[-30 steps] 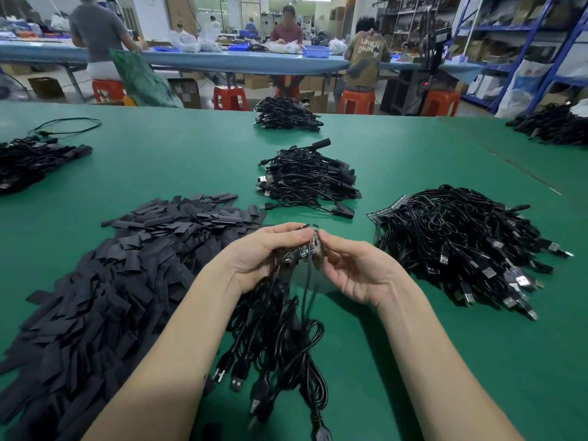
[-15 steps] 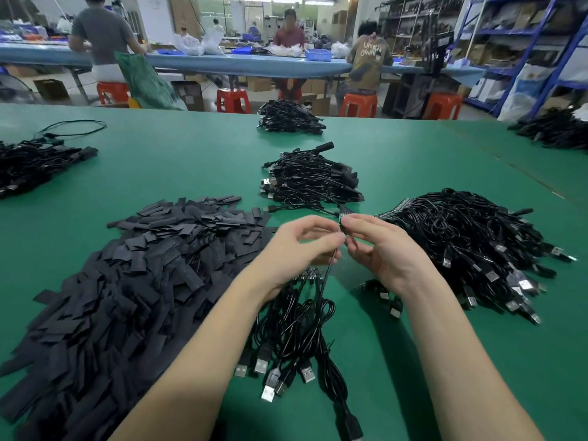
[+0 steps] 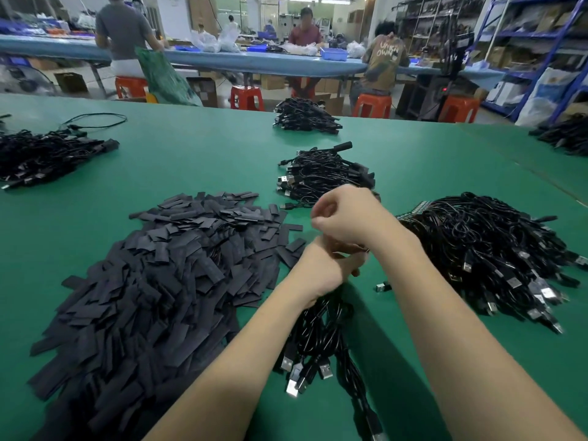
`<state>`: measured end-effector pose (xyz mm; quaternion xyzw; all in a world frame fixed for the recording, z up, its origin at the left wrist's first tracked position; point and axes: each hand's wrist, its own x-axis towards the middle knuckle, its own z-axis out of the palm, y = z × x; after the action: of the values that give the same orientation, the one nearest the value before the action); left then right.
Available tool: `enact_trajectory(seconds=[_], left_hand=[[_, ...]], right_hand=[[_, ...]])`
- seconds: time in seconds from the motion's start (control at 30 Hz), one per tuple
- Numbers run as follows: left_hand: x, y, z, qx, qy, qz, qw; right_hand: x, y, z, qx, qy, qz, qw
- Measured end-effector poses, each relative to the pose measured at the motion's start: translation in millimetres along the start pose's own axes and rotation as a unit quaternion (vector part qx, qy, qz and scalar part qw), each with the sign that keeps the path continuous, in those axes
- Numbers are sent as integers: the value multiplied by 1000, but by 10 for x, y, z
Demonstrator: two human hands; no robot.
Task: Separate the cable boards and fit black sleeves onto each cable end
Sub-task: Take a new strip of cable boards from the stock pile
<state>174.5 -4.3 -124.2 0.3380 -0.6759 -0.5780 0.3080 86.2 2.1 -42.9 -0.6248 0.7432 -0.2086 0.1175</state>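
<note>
At frame centre the left hand grips a cable bundle hanging to the worktop; the right hand is clenched just above — contents unclear. Sleeves heaped left.

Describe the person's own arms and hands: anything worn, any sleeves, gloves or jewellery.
Both forearms are bare as far as the frame shows, with no sleeve edge in view. The left hand and the right hand wear no gloves. No watch, bracelet or wristband shows on either wrist, and no ring is visible, though most fingers are hidden or blurred.
</note>
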Motion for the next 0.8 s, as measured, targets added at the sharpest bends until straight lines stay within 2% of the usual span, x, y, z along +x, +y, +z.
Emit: enact_trajectory(seconds=[0.07,0.2,0.43,0.5,0.6,0.67,0.73,0.8], left_hand=[[-18,3,-17,11,8,-10,1000],[-33,40,-37,18,1,-36,999],[10,6,-54,-26,-3,-24,999],[20,-8,-64,-58,-3,-19,998],[55,-19,-82,-139,18,-38,989],[80,-9,-118,-215,45,-62,974],[92,-2,-153,-278,50,-71,957],[92,-4,-184,-299,44,-72,951]], right_hand=[[193,-160,61,-77,-113,5,991],[412,-328,148,-175,-185,-11,967],[583,-308,237,-232,-214,-12,949],[610,-294,198,-214,-202,-9,956],[581,-166,18,-115,-114,-6,987],[476,2,-132,8,-34,-8,999],[286,189,-224,195,23,11,981],[81,377,-235,376,62,22,924]])
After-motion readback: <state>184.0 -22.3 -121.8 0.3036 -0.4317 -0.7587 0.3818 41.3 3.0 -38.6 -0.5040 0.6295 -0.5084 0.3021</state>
